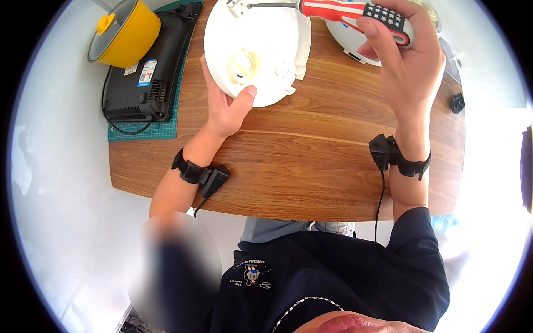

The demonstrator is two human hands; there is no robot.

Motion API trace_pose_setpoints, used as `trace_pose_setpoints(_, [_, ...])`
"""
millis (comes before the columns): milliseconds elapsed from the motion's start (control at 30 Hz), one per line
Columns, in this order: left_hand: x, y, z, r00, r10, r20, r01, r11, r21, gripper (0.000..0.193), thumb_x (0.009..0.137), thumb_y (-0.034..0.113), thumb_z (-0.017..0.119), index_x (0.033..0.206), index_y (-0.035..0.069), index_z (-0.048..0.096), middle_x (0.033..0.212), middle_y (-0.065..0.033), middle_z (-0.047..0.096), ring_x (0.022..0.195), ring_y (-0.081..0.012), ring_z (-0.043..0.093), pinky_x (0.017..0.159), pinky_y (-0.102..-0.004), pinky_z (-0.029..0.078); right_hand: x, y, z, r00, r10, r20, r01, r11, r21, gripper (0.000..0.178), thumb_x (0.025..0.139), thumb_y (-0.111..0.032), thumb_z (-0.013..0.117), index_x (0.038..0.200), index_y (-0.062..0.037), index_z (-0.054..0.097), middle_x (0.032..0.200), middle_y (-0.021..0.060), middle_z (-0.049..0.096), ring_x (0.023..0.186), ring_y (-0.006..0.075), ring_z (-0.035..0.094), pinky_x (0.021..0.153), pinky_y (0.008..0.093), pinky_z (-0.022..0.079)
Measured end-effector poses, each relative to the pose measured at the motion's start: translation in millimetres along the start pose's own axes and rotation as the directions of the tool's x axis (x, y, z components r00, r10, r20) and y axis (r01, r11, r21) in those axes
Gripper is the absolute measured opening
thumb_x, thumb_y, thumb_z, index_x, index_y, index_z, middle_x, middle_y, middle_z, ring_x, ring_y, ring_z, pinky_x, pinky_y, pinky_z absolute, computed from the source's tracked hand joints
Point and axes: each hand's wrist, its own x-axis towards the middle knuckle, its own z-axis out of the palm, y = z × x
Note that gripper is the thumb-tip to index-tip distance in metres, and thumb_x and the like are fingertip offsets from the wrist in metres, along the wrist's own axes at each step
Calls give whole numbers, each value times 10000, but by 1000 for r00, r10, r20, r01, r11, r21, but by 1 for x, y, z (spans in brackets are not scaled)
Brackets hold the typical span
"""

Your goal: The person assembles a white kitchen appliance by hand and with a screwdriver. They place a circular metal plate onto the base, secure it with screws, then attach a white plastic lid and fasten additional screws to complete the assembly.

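Note:
My left hand (225, 105) grips the lower left rim of a round white plastic cover (266, 61), its thumb on the face and its fingers hidden beneath. A cream ring-shaped boss (242, 65) rises from that face. My right hand (408, 61) is closed round the handle of a screwdriver (355, 15), red and white with a dark star-patterned end. The screwdriver's shaft points left over the cover. Its tip meets a small white bracket (237, 8) at the top edge of the view; whether it sits in a screw I cannot tell.
Left on the wooden table (311, 166), a black flat appliance (139, 91) lies on a green cutting mat (166, 130), beside a yellow pot (130, 36) with a lid. Another white round part (347, 41) lies behind my right hand. A small black object (457, 103) sits near the right edge.

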Motion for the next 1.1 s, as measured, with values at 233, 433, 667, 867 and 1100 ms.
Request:
trace_pose_setpoints(233, [-4,-1,-2,998,-61,-22,59,996,-72,761,842,73,587,1492,37,193,1406,-173,433,1324,-228,484,1105,-419,454,9,4,24,987,50,-153,-21,982,189,336,905,-172,802,1135,1,629,898,79,704,881,111,694,759,253,549])
trace_pose_setpoints(433, [-5,-4,0,995,-83,-49,77,989,-124,756,844,92,591,1488,36,199,1403,-167,434,1324,-223,481,1105,-414,452,5,21,34,962,-100,-255,90,995,-52,313,933,-185,779,1108,11,609,874,111,737,795,167,724,702,281,556])
trace_pose_setpoints(667, [-6,0,-1,997,-67,-48,63,995,-82,769,834,85,590,1491,37,195,1403,-165,426,1321,-225,481,1113,-413,444,-3,-2,9,999,4,-49,3,990,140,324,910,-118,787,1147,-3,600,936,122,733,841,156,718,727,296,556])
trace_pose_setpoints(867, [-9,2,-5,996,-74,-46,74,997,-8,784,829,84,589,1496,35,182,1401,-168,425,1317,-228,473,1111,-418,436,20,-37,19,961,225,-159,-190,959,209,228,940,-106,756,1081,7,616,847,90,726,774,133,702,702,266,558])
trace_pose_setpoints(1100, [-11,2,1,999,46,15,-48,986,157,817,831,97,591,1509,23,141,1412,-183,399,1319,-242,463,1117,-420,424,2,-1,-22,990,-34,140,-2,968,250,186,920,-61,755,1048,10,640,934,78,695,854,129,687,744,261,557])
